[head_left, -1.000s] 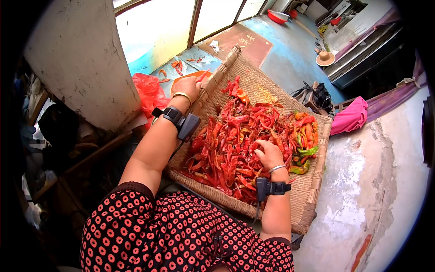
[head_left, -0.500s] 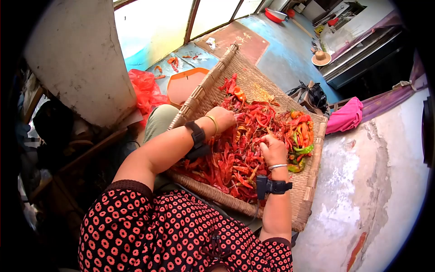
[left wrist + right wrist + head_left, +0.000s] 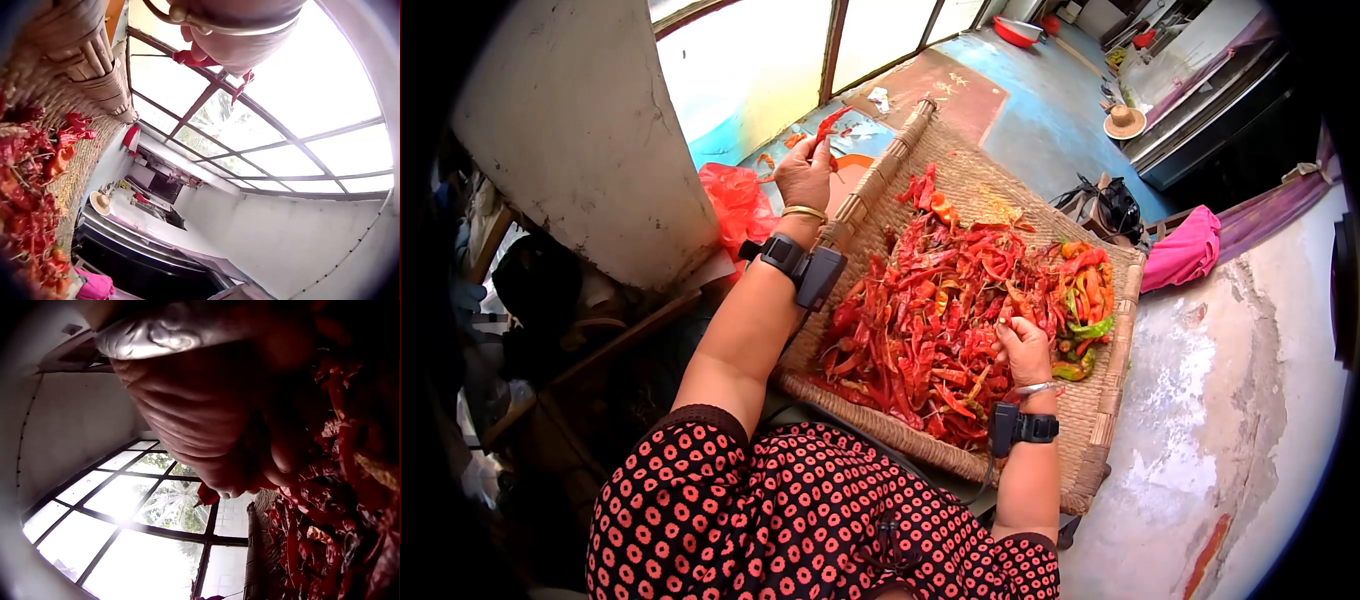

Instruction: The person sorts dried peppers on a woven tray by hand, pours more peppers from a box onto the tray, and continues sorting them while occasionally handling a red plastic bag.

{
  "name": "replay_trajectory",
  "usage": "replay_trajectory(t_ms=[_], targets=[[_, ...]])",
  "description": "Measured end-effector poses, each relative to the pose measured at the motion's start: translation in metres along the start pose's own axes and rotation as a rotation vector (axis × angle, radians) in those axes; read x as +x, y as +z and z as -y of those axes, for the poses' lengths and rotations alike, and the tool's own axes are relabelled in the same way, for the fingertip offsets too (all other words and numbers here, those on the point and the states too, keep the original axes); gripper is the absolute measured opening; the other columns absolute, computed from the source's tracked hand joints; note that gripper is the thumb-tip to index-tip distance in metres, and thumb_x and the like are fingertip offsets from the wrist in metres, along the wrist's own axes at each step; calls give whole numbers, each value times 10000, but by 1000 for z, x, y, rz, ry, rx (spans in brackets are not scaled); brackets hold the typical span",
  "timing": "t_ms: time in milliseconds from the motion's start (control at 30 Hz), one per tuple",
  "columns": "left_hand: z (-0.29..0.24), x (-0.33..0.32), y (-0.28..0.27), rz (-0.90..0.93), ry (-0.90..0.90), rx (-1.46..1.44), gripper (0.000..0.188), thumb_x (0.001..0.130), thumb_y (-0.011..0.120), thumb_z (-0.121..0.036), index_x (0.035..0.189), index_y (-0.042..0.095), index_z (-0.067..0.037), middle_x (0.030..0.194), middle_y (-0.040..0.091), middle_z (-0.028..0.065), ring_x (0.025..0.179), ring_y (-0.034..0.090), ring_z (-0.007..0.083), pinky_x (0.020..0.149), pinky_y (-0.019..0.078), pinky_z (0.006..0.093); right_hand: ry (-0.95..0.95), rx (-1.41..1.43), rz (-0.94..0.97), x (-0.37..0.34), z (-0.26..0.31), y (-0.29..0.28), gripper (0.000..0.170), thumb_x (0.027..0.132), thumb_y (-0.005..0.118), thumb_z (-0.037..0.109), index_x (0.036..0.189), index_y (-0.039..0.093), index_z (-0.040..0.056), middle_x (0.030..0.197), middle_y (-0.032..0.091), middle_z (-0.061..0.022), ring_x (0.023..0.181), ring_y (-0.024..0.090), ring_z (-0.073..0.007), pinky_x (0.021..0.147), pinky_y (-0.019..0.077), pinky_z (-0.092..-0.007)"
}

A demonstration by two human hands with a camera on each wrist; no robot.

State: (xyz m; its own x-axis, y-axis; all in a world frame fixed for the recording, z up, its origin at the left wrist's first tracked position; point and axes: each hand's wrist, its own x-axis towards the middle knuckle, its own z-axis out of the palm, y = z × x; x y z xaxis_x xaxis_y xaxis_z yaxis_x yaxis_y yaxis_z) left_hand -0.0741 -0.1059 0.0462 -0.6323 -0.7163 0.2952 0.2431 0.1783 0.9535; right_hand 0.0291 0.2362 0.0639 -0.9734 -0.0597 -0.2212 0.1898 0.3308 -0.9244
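Past the left rim of a square woven tray (image 3: 965,160), my left hand (image 3: 804,184) is raised, pinching dried red chili peppers (image 3: 831,122) that stick out beyond its fingertips. In the left wrist view, red chili ends (image 3: 242,87) show beneath the fingers against the window. A heap of wrinkled red chilies (image 3: 930,320) fills much of the tray, with orange and green peppers (image 3: 1088,305) along its right side. Low over the heap's right part, my right hand (image 3: 1028,352) has curled fingers. A red chili tip (image 3: 207,494) pokes out from them in the right wrist view.
An orange-rimmed container (image 3: 852,166) lies beyond the tray's left rim, partly hidden, with a red plastic bag (image 3: 735,208) beside it. A thick pale pillar (image 3: 580,130) rises at the left. Pink cloth (image 3: 1185,250) hangs at the right, and a straw hat (image 3: 1125,122) lies farther back.
From beside the tray, my left hand reached into the chili heap, then moved back out over the left rim with red chilies. My right hand stayed over the heap.
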Motion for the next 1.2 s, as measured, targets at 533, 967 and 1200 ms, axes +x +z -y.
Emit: replay_trajectory(t_ms=[533,967,1200], targets=[[-51,-155,31,1569,503,375,369,718,630,-275,1017,559,-70,741,587,160,708,582,291,624,457,363,4,498,198,-1,-4,18,141,834,517,154,899,538,31,674,591,-66,511,536,-106,474,430,-202],[-4,-36,24,537,-550,-276,253,833,512,-271,660,509,-87,568,515,-19,421,418,51,357,306,180,-305,-974,-439,20,-39,-38,315,684,644,188,959,553,66,1005,507,-128,968,449,-314,833,380,-381],[26,-3,1,470,-651,-99,301,840,471,-267,619,513,-67,508,494,12,364,415,97,324,301,226,-403,-958,-472,24,-32,-26,263,643,656,160,850,554,34,934,523,-117,921,469,-302,809,393,-386]])
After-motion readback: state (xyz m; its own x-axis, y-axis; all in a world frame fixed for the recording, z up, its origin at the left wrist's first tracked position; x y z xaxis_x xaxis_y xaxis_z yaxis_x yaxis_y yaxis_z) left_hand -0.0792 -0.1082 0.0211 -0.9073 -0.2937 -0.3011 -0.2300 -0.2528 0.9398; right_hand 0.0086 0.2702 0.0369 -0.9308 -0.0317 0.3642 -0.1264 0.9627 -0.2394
